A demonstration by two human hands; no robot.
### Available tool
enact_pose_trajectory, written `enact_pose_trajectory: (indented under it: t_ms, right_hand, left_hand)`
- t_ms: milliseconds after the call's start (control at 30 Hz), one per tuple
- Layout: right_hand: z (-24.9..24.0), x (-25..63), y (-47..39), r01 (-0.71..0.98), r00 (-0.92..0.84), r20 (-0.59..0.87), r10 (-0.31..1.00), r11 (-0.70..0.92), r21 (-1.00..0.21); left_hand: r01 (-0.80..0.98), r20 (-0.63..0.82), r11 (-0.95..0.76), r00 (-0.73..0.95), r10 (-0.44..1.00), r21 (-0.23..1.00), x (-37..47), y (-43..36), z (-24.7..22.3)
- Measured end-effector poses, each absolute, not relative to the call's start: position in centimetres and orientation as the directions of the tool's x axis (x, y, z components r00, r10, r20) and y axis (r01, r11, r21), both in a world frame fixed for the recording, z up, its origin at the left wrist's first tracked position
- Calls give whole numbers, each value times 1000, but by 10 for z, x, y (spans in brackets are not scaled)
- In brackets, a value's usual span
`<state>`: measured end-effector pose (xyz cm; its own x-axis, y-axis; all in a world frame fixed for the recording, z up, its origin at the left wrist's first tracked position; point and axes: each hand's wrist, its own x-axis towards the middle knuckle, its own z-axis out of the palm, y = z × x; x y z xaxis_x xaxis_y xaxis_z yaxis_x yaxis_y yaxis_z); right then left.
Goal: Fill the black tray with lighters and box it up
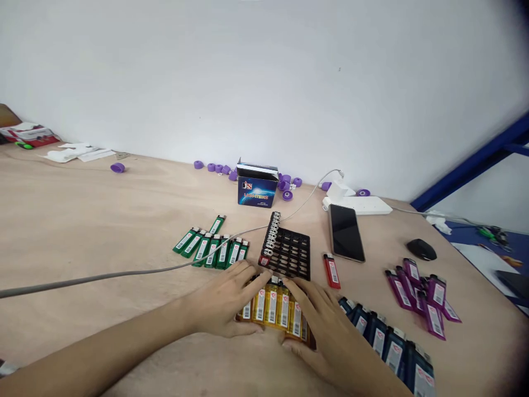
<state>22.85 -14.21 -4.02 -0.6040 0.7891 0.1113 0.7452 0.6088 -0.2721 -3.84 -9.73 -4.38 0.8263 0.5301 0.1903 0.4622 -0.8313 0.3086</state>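
- Lighters, yellow ones, are lined up side by side on the surface, right at the near edge of the black tray.
- One end of that row is gripped by the left hand, fingers up at the metal tops, thumb down by the bases.
- Other end's gripped the same way by the right hand, and a few lighters there are partly covered by it.
- Left edge of the tray is filled with a column of metal-topped lighters; red can be made out at the near end. Other slots look unfilled.
- Green lighters are bunched off to the left, crossed by a grey cable.
- A loose red lighter, dark blue lighters and purple lighters are scattered to the right.
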Motion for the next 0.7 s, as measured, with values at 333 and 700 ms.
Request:
enact_pose_trajectory:
  t_ms: [333,700]
  right_hand:
    - [-48,229,-146,755,-584,109,805,587,-291]
    - [-57,222,-140,723,-588,167,791,607,-331]
  left_hand:
    - [416,300,-838,799,522,353,-52,-87,-34]
    - [348,382,-879,801,460,327,-65,-76,-27]
